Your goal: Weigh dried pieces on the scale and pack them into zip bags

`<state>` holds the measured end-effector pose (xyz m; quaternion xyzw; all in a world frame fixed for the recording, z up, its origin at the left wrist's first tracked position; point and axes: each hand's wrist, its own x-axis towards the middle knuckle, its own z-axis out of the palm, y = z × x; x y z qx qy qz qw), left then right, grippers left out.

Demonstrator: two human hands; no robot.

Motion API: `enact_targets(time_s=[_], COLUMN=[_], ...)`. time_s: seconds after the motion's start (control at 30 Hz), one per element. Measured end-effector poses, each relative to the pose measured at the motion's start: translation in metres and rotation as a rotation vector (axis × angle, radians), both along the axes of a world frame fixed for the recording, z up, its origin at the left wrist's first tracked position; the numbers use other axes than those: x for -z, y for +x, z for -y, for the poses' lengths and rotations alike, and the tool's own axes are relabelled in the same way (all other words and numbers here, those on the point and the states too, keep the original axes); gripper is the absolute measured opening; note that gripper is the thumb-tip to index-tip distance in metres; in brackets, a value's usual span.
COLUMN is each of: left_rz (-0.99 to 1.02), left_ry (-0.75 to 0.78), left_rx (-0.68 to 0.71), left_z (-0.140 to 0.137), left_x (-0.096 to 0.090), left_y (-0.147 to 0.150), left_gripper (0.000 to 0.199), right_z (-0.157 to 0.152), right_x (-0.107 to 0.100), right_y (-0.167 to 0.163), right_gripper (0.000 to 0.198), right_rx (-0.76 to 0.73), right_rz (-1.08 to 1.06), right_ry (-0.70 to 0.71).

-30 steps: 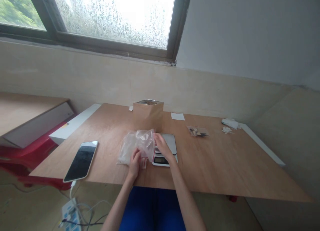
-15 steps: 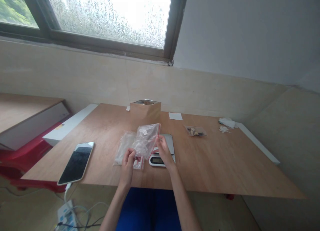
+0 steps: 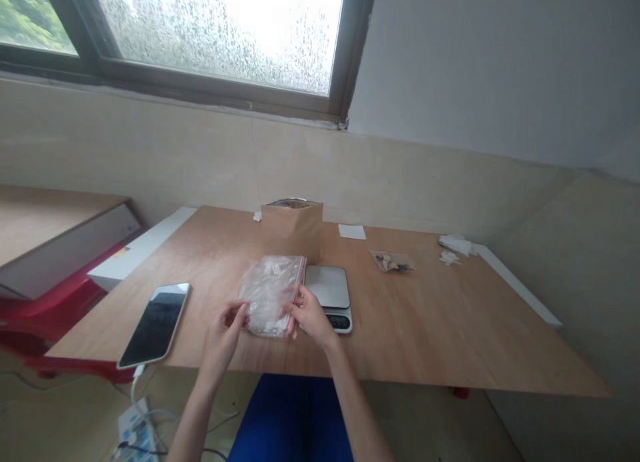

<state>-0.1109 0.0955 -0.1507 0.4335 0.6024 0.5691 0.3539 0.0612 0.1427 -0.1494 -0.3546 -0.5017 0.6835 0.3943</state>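
Note:
Clear zip bags with a red seal strip lie between my hands, near the table's front; how many are layered there I cannot tell. My left hand pinches their left lower edge between thumb and fingers. On the seal side, my right hand grips the bags, some fingers showing through the plastic. A kitchen scale with a grey plate and dark display sits just right of the bags, partly behind my right hand. Behind them stands an open brown paper pouch with a silvery lining.
A phone on a charging cable lies left. To the right is a small clear bag with dark and pale pieces. A white paper lies behind, white crumpled material far right. A power strip is on the floor.
Both hands have moved left, and the bags have come down and left with them, off the scale. More of the scale's plate now shows. The lower bag no longer shows separately.

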Motion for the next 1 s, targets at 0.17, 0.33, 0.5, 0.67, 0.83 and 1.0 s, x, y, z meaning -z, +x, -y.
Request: enact_targets(time_s=[0.17, 0.33, 0.5, 0.67, 0.83, 1.0], left_rz=[-0.074, -0.129, -0.328, -0.642, -0.804, -0.829], left_ry=[-0.014, -0.075, -0.099, 0.068, 0.174, -0.003], left_rx=[0.020, -0.005, -0.142, -0.255, 0.074, 0.165], left_z=[0.000, 0.000, 0.005, 0.000, -0.022, -0.034], left_x=[0.014, 0.034, 0.025, 0.000, 0.014, 0.054], left_y=[-0.018, -0.023, -0.020, 0.004, 0.040, 0.041], left_gripper=[0.038, 0.041, 0.041, 0.038, 0.037, 0.045], right_z=[-0.008, -0.030, -0.073, -0.104, -0.109, -0.097], right_x=[0.008, 0.008, 0.012, 0.031, 0.044, 0.037], right_y=[-0.003, 0.034, 0.119, 0.182, 0.198, 0.203], right_gripper=[0.041, 0.026, 0.023, 0.040, 0.046, 0.045], right_rx=[0.001, 0.333, 0.802, 0.894, 0.860, 0.878], right_rz=[0.101, 0.345, 0.815, 1.336, 1.484, 1.491], right_ry=[0.027, 0.294, 0.616, 0.522, 0.413, 0.356])
